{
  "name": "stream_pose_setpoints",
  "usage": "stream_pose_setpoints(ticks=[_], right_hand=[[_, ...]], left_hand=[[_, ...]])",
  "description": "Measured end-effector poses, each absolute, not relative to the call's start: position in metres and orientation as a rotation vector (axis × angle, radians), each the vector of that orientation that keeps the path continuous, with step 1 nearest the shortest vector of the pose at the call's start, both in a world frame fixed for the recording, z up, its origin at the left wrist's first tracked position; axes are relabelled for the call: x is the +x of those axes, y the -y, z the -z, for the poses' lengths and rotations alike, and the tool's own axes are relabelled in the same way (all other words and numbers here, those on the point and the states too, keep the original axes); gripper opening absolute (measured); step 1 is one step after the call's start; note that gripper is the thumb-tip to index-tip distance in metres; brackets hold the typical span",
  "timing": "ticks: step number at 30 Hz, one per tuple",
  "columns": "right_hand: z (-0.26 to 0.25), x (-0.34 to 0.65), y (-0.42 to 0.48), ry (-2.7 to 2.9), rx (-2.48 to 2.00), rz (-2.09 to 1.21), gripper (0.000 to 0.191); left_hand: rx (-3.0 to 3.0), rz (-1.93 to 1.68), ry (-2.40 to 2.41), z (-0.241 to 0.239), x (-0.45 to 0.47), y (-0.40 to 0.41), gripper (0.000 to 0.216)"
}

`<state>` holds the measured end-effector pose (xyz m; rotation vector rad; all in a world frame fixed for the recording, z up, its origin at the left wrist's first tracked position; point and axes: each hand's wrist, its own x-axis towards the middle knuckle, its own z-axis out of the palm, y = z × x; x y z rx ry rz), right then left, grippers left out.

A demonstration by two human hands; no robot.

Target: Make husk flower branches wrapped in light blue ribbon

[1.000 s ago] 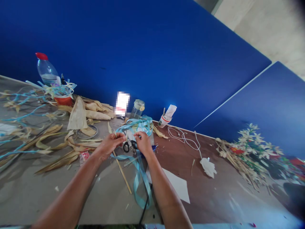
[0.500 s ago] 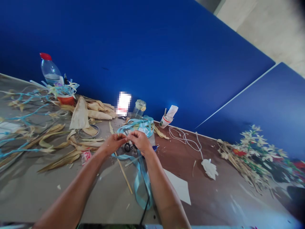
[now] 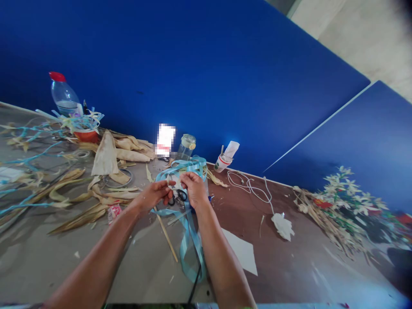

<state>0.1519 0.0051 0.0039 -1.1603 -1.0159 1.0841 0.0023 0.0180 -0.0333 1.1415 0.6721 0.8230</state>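
My left hand point(image 3: 155, 195) is closed in a pinch, with a small pale piece at its fingertips, too small to name. A short gap to its right, my right hand point(image 3: 194, 188) has its fingers bent together; what they hold, if anything, is hidden. Below and between the hands lie black-handled scissors point(image 3: 182, 195), partly covered. Light blue ribbon point(image 3: 193, 163) is heaped just behind the hands, and a long loop of it hangs toward the front edge between my forearms. A thin wooden stick point(image 3: 167, 238) rests under my left wrist.
Dried corn husks point(image 3: 106, 156) and a red-capped bottle point(image 3: 64, 96) are on the left. A lidded jar point(image 3: 186, 146), a paper cup point(image 3: 222, 163) and a white cable point(image 3: 249, 185) stand or lie along the blue partition point(image 3: 206, 77). White artificial flowers point(image 3: 346, 189) lie at right.
My hands, whose fingertips met before, have drawn apart. The right hand has moved slightly right, and more of the scissors shows between them.
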Motion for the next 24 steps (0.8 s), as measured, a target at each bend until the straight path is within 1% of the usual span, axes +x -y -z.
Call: stream_pose_setpoints(ticks=[6,14,19,24], right_hand=[[-0.006,0.148,-0.004,0.971,-1.174,-1.058,0.018],[-0.002,0.142,-0.004,0.934,-1.155,-1.057,0.017],[-0.001,0.137,-0.002,0.925,-1.173,-1.054,0.018],[0.001,0.136,-0.002,0.956,-1.203,-1.018,0.019]], left_hand=[[1.150,-0.864,-0.698,0.026,0.004,-0.017,0.032],[1.141,-0.905,-0.661,0.020,0.006,-0.013,0.036],[1.198,-0.904,-0.642,0.021,0.006,-0.012,0.029],[1.219,-0.913,-0.635,0.021,0.008,-0.012,0.027]])
